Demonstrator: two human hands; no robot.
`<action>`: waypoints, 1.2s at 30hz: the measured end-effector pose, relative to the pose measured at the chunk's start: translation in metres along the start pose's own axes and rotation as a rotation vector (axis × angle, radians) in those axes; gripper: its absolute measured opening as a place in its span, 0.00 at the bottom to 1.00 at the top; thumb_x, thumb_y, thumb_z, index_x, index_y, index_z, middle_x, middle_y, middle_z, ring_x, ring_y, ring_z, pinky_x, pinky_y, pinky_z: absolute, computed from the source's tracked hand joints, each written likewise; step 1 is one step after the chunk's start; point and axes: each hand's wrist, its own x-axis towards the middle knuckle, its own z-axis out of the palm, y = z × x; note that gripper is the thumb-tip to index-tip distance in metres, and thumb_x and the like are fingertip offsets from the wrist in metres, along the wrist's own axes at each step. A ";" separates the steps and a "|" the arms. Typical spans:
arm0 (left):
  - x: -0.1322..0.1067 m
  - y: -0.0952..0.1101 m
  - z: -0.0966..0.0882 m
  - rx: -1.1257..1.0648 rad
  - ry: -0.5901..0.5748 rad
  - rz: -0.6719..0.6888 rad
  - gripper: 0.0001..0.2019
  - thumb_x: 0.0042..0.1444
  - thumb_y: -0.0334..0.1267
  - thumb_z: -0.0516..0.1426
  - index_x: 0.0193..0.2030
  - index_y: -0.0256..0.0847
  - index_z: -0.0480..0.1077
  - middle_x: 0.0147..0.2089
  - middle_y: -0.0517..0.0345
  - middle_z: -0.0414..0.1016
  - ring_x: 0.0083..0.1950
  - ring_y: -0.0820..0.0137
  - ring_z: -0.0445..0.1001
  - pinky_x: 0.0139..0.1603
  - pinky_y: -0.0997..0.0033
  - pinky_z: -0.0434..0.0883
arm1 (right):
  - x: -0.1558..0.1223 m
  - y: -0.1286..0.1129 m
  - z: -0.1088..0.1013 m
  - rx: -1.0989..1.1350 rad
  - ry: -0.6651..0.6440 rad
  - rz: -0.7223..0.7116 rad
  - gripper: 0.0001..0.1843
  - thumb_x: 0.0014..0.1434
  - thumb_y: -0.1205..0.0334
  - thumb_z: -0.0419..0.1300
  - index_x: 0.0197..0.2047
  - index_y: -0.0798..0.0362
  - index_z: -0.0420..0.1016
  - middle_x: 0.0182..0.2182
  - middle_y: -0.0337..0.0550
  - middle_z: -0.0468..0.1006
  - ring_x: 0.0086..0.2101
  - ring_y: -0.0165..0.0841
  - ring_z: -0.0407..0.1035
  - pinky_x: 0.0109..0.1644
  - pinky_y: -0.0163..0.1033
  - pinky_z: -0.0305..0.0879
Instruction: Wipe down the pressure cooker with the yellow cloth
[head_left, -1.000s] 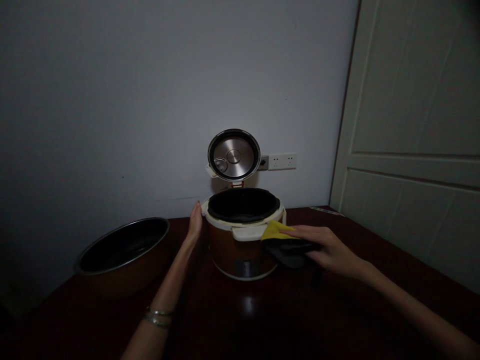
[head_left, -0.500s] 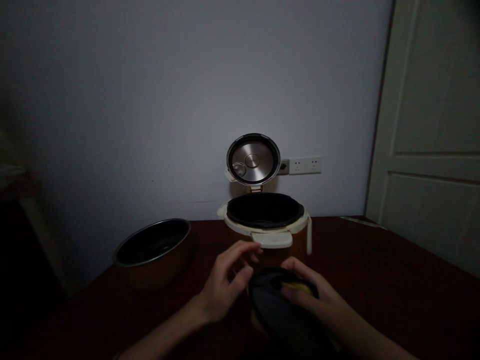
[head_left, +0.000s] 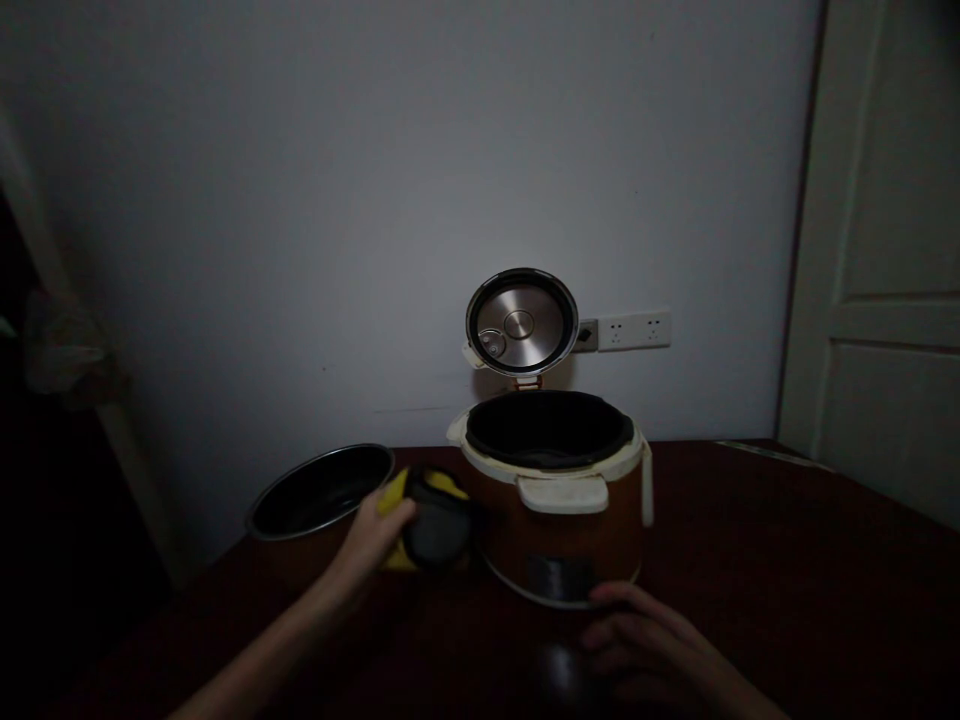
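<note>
In the dim head view, my left hand (head_left: pixel 375 535) is closed around a yellow-and-black object with a dark rounded face (head_left: pixel 439 525). I cannot tell its kind. It is held above the table between the round pot (head_left: pixel 322 525) and the rice cooker (head_left: pixel 517 530). The pot has a dark inside and a metal rim. My right hand (head_left: pixel 645 640) holds nothing, its fingers apart and slightly blurred, in front of the cooker's dark front panel (head_left: pixel 561 578). The cooker's lid (head_left: pixel 523 320) stands raised, showing its metal inner plate.
The cooker stands on a dark red table (head_left: pixel 720 540) against a pale wall (head_left: pixel 300 200). A wall socket strip (head_left: pixel 634 330) is right of the lid. A white panelled door (head_left: pixel 885 380) stands on the right. A whitish bundle (head_left: pixel 56 340) shows dimly at the left.
The yellow-and-black object has passed from my right hand to my left and moved left, towards the pot. My right hand has let go and lies lower. The view has shifted slightly.
</note>
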 end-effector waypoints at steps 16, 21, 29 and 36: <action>0.105 -0.013 0.013 0.549 -0.187 0.574 0.25 0.51 0.29 0.49 0.57 0.40 0.68 0.57 0.50 0.73 0.57 0.63 0.70 0.61 0.58 0.63 | 0.007 0.012 -0.039 -0.334 0.014 -0.210 0.27 0.48 0.37 0.62 0.39 0.52 0.70 0.28 0.44 0.76 0.29 0.36 0.71 0.29 0.38 0.64; 0.082 0.001 0.006 0.540 -0.231 0.674 0.24 0.52 0.29 0.51 0.56 0.41 0.70 0.61 0.50 0.69 0.63 0.63 0.66 0.66 0.57 0.58 | 0.007 0.011 -0.038 -0.374 -0.027 -0.208 0.27 0.48 0.37 0.61 0.40 0.52 0.69 0.28 0.44 0.76 0.29 0.35 0.71 0.30 0.38 0.63; 0.102 0.003 0.018 0.556 -0.254 0.646 0.26 0.51 0.25 0.49 0.57 0.44 0.69 0.61 0.55 0.69 0.63 0.65 0.65 0.66 0.57 0.58 | 0.004 0.012 -0.040 -0.385 -0.030 -0.238 0.24 0.52 0.40 0.60 0.40 0.53 0.69 0.28 0.44 0.76 0.29 0.35 0.71 0.30 0.38 0.63; 0.076 -0.017 0.042 0.468 0.009 0.612 0.31 0.47 0.20 0.46 0.59 0.36 0.67 0.63 0.51 0.66 0.66 0.63 0.61 0.68 0.58 0.54 | 0.007 0.015 -0.040 -0.396 -0.035 -0.261 0.24 0.52 0.41 0.60 0.40 0.53 0.69 0.28 0.45 0.76 0.28 0.35 0.70 0.29 0.38 0.62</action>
